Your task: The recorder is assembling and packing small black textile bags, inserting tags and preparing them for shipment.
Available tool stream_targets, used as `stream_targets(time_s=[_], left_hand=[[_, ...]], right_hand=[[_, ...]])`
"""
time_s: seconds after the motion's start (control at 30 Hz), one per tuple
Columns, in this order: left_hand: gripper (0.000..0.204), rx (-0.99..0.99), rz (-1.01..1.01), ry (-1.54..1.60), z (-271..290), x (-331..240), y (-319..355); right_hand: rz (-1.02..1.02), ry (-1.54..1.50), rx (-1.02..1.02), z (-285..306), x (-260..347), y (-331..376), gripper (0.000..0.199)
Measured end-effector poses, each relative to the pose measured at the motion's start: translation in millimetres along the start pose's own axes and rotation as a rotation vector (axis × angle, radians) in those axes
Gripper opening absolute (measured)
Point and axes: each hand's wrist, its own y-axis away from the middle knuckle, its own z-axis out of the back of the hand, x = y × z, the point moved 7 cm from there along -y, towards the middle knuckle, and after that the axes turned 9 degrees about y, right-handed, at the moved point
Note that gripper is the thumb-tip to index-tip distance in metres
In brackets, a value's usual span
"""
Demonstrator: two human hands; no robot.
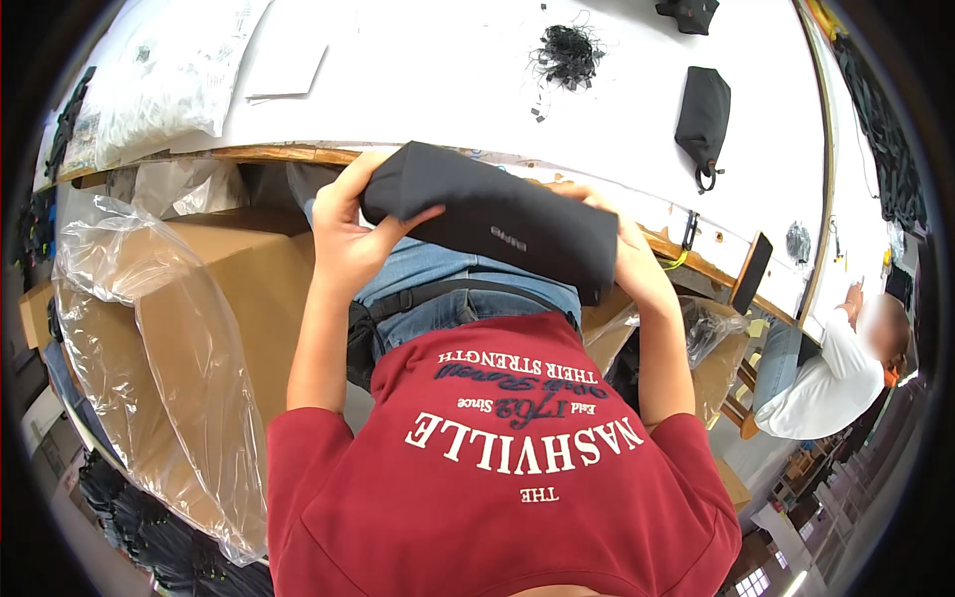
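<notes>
Between my two hands is a black fabric pouch (497, 214), long and boxy, held in front of my waist near the table's edge. My left hand (350, 224) grips its left end, with the thumb lying over the near face. At the other end my right hand (632, 254) holds the pouch from behind, so most of those fingers are hidden. A small light mark shows on the side toward me. Another black pouch (703, 124) with a loop at its end lies on the white table (428, 80) to the right.
A pile of black cords (569, 55) and a further black item (688, 14) lie on the table. At the left are a clear bag (164, 85) and white sheets (288, 65). Cardboard boxes (249, 289) under plastic stand below left. Another person (821, 383) sits at the right.
</notes>
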Motion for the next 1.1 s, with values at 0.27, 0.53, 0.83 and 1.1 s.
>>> stream_targets(time_s=[0.27, 0.53, 0.83, 1.1], left_hand=[[0.049, -0.178, 0.257, 0.283, -17, 21, 8], [0.018, -0.010, 0.057, 0.145, -8, 26, 12], [0.032, -0.104, 0.130, -0.474, -25, 17, -6], [0.039, 0.964, 0.208, 0.436, -124, -30, 14]], right_hand=[[0.393, 0.034, -0.309, 11, 46, 10, 0.055], [0.505, 0.397, -0.275, 30, 60, 7, 0.027], [0.133, 0.393, -0.146, 33, 39, 8, 0.041], [0.304, 0.659, -0.635, 45, 57, 14, 0.049]])
